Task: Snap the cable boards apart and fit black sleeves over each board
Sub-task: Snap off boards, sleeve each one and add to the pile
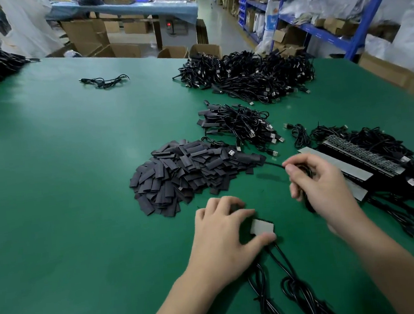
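Green table mat [75, 169]. Left hand [221, 234] pinches small grey cable board [262, 226], lower centre; right hand [325, 186] grips thin black cable [275, 164]. Likely next: pull flat black sleeve from centre pile [185, 174].

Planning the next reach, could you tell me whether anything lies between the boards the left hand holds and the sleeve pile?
Nothing visible does: only bare green table separates the boards, pinched by the left hand, from the sleeve pile.
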`<state>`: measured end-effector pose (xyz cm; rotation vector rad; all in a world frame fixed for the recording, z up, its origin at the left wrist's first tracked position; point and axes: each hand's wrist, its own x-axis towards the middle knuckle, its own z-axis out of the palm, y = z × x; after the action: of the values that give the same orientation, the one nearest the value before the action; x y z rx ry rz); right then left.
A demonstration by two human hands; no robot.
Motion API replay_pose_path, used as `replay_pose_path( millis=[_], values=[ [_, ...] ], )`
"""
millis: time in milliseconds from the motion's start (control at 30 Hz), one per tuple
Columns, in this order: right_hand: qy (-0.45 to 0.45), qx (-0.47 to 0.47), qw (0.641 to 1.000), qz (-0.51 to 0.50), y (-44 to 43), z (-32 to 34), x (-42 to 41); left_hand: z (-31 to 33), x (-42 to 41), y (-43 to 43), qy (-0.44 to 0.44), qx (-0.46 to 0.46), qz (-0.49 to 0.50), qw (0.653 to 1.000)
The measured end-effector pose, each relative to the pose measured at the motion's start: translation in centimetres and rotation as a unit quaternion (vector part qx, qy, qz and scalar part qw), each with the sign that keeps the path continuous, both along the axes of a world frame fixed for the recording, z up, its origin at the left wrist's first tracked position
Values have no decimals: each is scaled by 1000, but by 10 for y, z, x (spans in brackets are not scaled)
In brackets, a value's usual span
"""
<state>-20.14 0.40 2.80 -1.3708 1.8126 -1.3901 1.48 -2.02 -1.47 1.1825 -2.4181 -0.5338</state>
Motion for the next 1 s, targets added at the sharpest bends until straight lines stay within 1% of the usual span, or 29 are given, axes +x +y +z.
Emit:
replay_pose_path(
  millis=[67,167,233,333,433,500,533,600,667,767,833,933,1000],
  values=[
    [62,-14,998,-8,-31,16,-2,-1,0,1,-5,-1,-25,1000],
    [139,-38,989,-9,-91,51,-5,0,0,-2,16,16,-47,999],
    [184,-25,983,1,-125,72,-5,0,1,-3,42,35,-55,997],
    [222,9,975,3,-146,83,-5,3,1,-2,105,115,-58,986],
    [228,-14,974,-2,-114,71,5,6,1,-2,216,215,-46,951],
    [203,-28,979,11,-73,48,14,7,2,-4,293,248,-28,923],
    [172,-19,985,26,-50,34,19,8,3,-5,323,257,-20,910],
    [92,33,992,76,-9,10,30,10,3,-7,363,265,-13,893],
    [14,72,989,130,16,-9,41,12,4,-7,381,263,-16,886],
    [-63,72,981,169,25,-24,49,13,7,-5,364,252,-36,896],
    [-84,59,979,176,25,-25,49,13,6,-4,351,258,-44,899],
    [-124,57,973,188,28,-27,43,15,4,-4,353,295,-36,887],
    [-131,67,967,207,30,-29,40,15,3,-5,330,291,-26,898]
  ],
)
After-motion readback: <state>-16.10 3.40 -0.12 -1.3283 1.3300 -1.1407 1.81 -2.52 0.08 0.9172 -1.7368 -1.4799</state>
